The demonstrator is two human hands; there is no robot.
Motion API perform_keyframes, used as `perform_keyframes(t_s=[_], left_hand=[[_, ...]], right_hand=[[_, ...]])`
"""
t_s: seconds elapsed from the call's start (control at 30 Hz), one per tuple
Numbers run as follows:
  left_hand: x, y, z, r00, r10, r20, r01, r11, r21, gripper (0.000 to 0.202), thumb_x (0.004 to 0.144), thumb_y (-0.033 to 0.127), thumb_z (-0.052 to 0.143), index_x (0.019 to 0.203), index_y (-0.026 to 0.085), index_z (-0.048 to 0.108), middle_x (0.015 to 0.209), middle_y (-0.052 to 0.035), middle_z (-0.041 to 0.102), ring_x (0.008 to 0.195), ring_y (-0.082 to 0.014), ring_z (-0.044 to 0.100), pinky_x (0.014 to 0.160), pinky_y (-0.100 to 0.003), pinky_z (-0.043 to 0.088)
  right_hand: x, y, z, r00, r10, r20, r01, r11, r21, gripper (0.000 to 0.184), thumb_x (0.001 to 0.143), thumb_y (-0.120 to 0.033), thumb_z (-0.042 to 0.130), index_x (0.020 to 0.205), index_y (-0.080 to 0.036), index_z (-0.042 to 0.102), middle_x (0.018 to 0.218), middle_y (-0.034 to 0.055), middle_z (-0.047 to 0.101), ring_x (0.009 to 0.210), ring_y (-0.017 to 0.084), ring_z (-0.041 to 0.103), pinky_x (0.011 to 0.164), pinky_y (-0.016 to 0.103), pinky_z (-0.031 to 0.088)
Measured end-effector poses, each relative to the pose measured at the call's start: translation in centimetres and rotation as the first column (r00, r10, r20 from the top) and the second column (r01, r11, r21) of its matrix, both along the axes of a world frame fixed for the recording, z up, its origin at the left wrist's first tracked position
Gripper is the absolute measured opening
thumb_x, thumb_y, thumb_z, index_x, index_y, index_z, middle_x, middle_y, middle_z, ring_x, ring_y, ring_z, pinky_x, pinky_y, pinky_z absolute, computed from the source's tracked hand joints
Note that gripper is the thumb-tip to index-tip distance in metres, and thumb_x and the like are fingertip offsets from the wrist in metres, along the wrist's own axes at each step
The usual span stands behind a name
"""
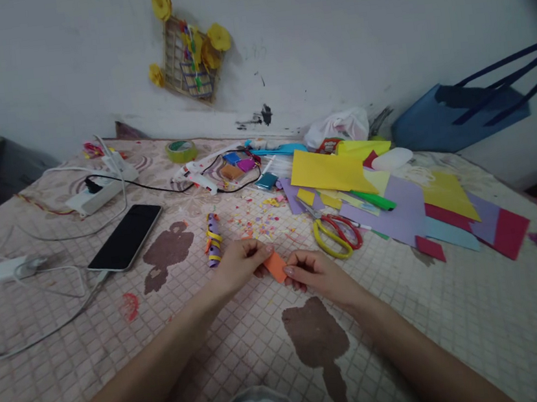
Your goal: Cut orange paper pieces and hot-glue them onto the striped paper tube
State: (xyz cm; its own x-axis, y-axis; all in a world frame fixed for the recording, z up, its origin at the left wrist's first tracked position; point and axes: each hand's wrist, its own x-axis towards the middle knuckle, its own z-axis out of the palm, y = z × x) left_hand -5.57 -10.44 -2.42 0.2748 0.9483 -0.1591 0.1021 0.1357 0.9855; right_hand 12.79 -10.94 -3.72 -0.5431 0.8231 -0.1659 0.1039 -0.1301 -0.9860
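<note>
From the head view, I see both hands meeting at the centre of the frame, pinched shut on a small orange paper piece (275, 266). The left hand (241, 261) grips its upper left edge and the right hand (314, 271) its lower right, so it sits between them, over the quilted sheet (246, 334). Scissors (336, 235) lie near, to the upper right, and a purple paper roll (214, 247) lies just left of the left hand.

This is a room in a home, with a craft spot set up on a patterned bedsheet (413, 340) against a scuffed white wall (373, 18). Beyond the left hand (239, 263) lie a phone (125, 237) and a power strip (100, 189). To the right of the right hand (319, 274) are scissors (335, 232), coloured paper sheets (328, 171) and a blue bag (458, 116).
</note>
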Motion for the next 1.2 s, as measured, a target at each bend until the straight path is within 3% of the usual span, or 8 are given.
perform_keyframes(t_s=[0.4,0.57,0.73,0.87,0.93,1.07,1.13,1.2], left_hand=[[-0.1,-0.1,0.1,0.997,-0.054,0.051,0.054,0.998,-0.014,0.034,0.069,0.043,0.068,0.063,0.011,0.058,0.054,0.0005,0.057,0.050,-0.0081,0.051,0.051,-0.020,0.041],[0.2,-0.1,0.3,0.989,0.099,0.111,-0.090,0.992,-0.085,0.045,0.080,0.053,0.050,0.069,0.011,0.062,0.059,-0.0026,0.061,0.053,-0.0103,0.055,0.054,-0.023,0.044],[0.4,-0.3,-0.4,0.987,-0.008,0.160,0.027,0.993,-0.115,0.034,0.070,0.044,0.067,0.073,0.010,0.062,0.067,-0.0042,0.066,0.059,-0.0110,0.058,0.058,-0.022,0.045],[0.3,-0.2,-0.8,0.983,0.045,0.176,-0.020,0.990,-0.142,0.029,0.066,0.038,0.071,0.071,0.010,0.061,0.062,-0.0022,0.064,0.052,-0.0079,0.055,0.054,-0.020,0.045],[0.1,0.0,-0.8,0.984,0.061,0.170,-0.032,0.985,-0.167,0.029,0.066,0.038,0.072,0.068,0.011,0.061,0.060,-0.0020,0.063,0.051,-0.0077,0.055,0.053,-0.020,0.045],[0.0,0.1,-0.6,0.985,0.056,0.163,-0.023,0.980,-0.196,0.028,0.065,0.037,0.073,0.065,0.011,0.060,0.057,-0.0011,0.063,0.050,-0.0075,0.055,0.052,-0.019,0.046],[0.0,0.1,-0.5,0.985,0.057,0.164,-0.023,0.978,-0.205,0.028,0.065,0.036,0.073,0.066,0.011,0.061,0.057,-0.0010,0.062,0.051,-0.0076,0.055,0.052,-0.019,0.046],[0.1,0.0,-0.5,0.985,0.057,0.160,-0.022,0.977,-0.212,0.027,0.066,0.036,0.073,0.066,0.012,0.060,0.057,-0.0007,0.062,0.051,-0.0076,0.055,0.053,-0.019,0.046]], right_hand=[[-0.1,-0.3,-0.1,1.000,0.006,0.001,-0.006,1.000,0.009,0.027,0.079,-0.043,0.061,0.073,-0.018,0.053,0.061,-0.0040,0.054,0.048,0.007,0.045,0.045,0.020,0.035],[-0.3,-0.4,-0.2,0.997,-0.081,0.006,0.081,0.996,0.025,0.034,0.077,-0.047,0.062,0.064,-0.018,0.050,0.054,-0.0046,0.051,0.044,0.006,0.041,0.042,0.020,0.031],[-0.5,-0.3,-0.1,0.995,-0.098,-0.010,0.098,0.995,0.020,0.033,0.077,-0.048,0.061,0.066,-0.018,0.051,0.056,-0.0041,0.052,0.045,0.007,0.043,0.044,0.021,0.034],[1.3,0.9,0.8,0.982,-0.092,0.162,0.054,0.973,0.226,0.028,0.079,-0.045,0.060,0.069,-0.019,0.055,0.059,-0.0024,0.053,0.050,0.010,0.047,0.048,0.023,0.036],[3.3,2.1,1.1,0.916,-0.271,0.295,0.110,0.878,0.465,0.025,0.082,-0.040,0.056,0.069,-0.019,0.056,0.060,-0.0011,0.054,0.055,0.013,0.049,0.052,0.025,0.037],[7.3,4.6,0.3,0.597,-0.637,0.487,0.084,0.654,0.752,0.014,0.080,-0.033,0.056,0.079,-0.019,0.055,0.079,0.0050,0.059,0.072,0.020,0.055,0.064,0.031,0.041],[8.5,5.4,-0.6,0.451,-0.682,0.575,0.000,0.645,0.764,0.018,0.076,-0.034,0.059,0.083,-0.019,0.052,0.086,0.0074,0.058,0.082,0.024,0.055,0.067,0.032,0.041],[8.9,5.8,-1.2,0.401,-0.682,0.612,-0.020,0.662,0.750,0.023,0.075,-0.034,0.059,0.090,-0.019,0.050,0.088,0.0085,0.059,0.082,0.025,0.055,0.064,0.032,0.041]])
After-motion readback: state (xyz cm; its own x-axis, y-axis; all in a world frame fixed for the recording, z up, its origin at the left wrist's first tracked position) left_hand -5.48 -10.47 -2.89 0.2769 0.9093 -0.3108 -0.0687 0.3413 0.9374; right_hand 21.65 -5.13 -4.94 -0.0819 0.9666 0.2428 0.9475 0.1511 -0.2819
